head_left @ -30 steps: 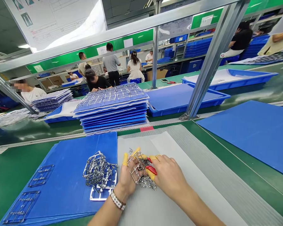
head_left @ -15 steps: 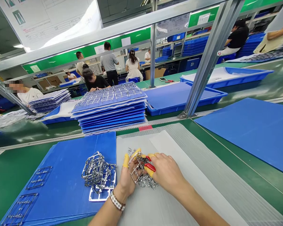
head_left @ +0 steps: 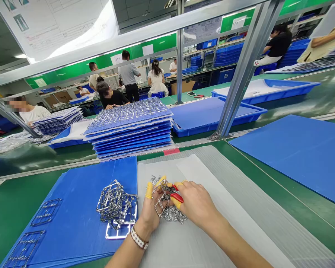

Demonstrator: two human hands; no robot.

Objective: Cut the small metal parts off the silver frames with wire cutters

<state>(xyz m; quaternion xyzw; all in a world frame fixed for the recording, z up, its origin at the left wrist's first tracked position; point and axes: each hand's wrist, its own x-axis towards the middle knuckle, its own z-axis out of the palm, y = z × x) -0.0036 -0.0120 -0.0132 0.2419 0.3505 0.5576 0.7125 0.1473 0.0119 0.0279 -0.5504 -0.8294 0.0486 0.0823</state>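
Observation:
My left hand [head_left: 150,210], with yellow finger covers, holds a small silver metal frame [head_left: 158,205] above the grey sheet. In my right hand [head_left: 197,203] are red-handled pliers [head_left: 177,197], their tips at the frame's right side; the jaws are hard to make out. Beneath both hands lies a heap of small shiny metal pieces [head_left: 174,215]. To the left, a tangled pile of metal frames [head_left: 114,204] rests on a blue sheet [head_left: 78,208]. Two more frames [head_left: 46,212] lie flat near that sheet's left edge.
Behind the work area stands a tall stack of blue sheets [head_left: 131,137] topped with metal frames. A slanted metal post [head_left: 240,78] rises right of it, near blue trays [head_left: 195,130]. Another blue sheet [head_left: 296,156] lies at right. Several people sit or stand farther back.
The red plier handles have moved closer together in my right hand. My left hand and the frame look almost unchanged. The whole view has shifted slightly.

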